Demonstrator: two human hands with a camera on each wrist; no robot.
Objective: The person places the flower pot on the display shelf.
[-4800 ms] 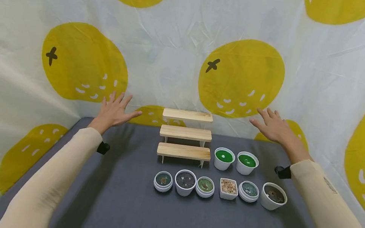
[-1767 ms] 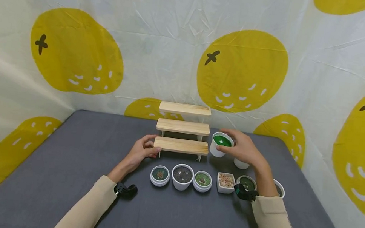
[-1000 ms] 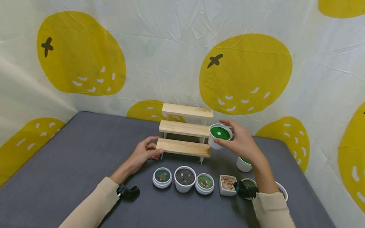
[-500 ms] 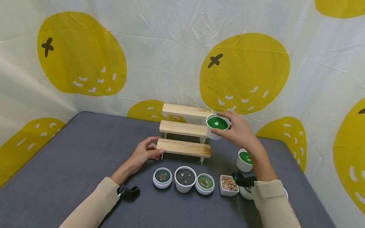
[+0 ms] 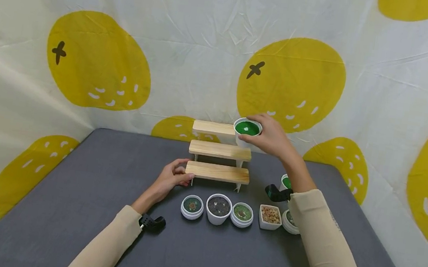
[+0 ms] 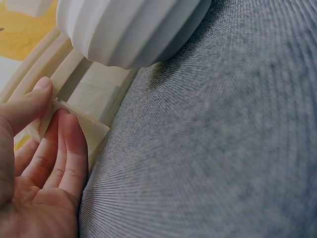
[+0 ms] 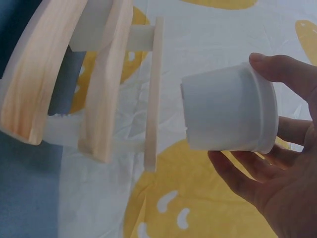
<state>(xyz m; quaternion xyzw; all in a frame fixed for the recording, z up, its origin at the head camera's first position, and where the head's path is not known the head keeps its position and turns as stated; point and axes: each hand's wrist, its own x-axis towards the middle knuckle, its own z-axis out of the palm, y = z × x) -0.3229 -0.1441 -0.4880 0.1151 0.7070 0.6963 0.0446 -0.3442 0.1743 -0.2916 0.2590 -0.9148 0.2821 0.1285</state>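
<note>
A three-tier wooden shelf stand (image 5: 217, 172) stands on the table in the head view. My left hand (image 5: 166, 179) grips the left end of its lowest tier, thumb on the board and fingers against the pale support (image 6: 91, 130) in the left wrist view. My right hand (image 5: 271, 137) holds a white pot with a green surface (image 5: 247, 128) by its rim, between thumb and fingers. That pot is in the air at the right end of the top tier (image 5: 213, 127). The right wrist view has the pot's white wall (image 7: 223, 111) apart from the boards. Its contents are hidden there.
Before the stand sit a small round pot (image 5: 192, 206), a taller dark-filled pot (image 5: 218, 207), a green-topped pot (image 5: 242, 213) and a square dish of pebbles (image 5: 270, 216). Another round pot (image 5: 290, 221) and a second green pot (image 5: 286, 181) are partly behind the right arm. A patterned cloth hangs behind.
Both hands came down from a spread position. My left hand took the stand's lowest tier; my right hand picked up a green pot and raised it leftward to top-tier height.
</note>
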